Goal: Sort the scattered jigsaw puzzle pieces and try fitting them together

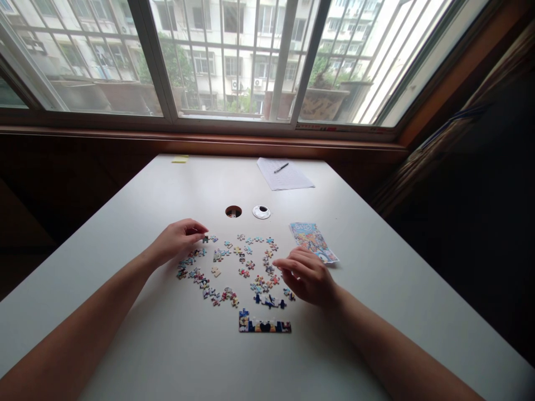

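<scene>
My left hand (178,241) is at the left edge of a spread of loose jigsaw pieces (244,273). Its thumb and fingers are closed around a small dark puzzle piece (205,239) at the fingertips. Over the right side of the spread hovers my right hand (307,274), fingers loosely bent and apart, with nothing visible in them. Nearest me lies a joined strip of puzzle pieces (265,326), with a raised corner at its left end. Just beyond the strip are several dark blue and white pieces (271,301).
A colourful printed picture sheet (313,240) lies beyond my right hand. Farther off are a round hole (233,211) in the white table (125,340), a round cover (261,211), papers (280,177) with a pen (281,167), and a yellow slip (180,159). A barred window stands behind.
</scene>
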The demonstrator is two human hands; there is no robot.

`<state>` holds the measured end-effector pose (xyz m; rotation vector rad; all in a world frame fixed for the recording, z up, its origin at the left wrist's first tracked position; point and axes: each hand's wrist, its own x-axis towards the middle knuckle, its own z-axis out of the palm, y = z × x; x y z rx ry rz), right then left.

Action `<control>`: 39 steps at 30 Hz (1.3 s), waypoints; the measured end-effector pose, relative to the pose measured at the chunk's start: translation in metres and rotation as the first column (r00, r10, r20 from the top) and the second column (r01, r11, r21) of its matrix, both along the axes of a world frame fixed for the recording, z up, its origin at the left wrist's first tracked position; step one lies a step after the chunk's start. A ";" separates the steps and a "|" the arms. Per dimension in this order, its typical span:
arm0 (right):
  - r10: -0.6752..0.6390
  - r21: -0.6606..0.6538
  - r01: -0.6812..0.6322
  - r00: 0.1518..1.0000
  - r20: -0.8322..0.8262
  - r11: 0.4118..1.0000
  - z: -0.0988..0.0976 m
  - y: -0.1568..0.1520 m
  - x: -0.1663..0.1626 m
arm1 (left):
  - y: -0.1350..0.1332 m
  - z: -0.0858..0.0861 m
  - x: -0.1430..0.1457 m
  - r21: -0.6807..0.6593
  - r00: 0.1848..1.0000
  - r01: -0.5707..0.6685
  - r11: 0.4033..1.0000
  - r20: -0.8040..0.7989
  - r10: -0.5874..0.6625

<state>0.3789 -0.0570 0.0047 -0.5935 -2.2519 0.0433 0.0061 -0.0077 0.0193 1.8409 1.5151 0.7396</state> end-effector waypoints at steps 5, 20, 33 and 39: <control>0.007 0.007 -0.006 1.000 -0.002 1.000 0.000 0.000 0.000 | 0.000 -0.002 0.001 0.006 1.000 0.012 1.000 -0.022 -0.012; 0.017 0.003 -0.017 0.999 -0.029 1.000 -0.002 0.002 0.001 | 0.001 -0.003 0.000 0.048 0.998 0.018 0.999 -0.065 -0.014; 0.013 -0.007 -0.014 0.999 -0.039 1.000 -0.004 0.003 0.000 | 0.001 -0.003 0.001 0.051 0.998 0.022 0.998 -0.061 -0.018; 0.015 -0.003 -0.015 0.999 -0.047 1.000 -0.004 0.002 0.001 | -0.002 0.000 0.003 0.037 0.998 0.007 0.999 -0.055 -0.005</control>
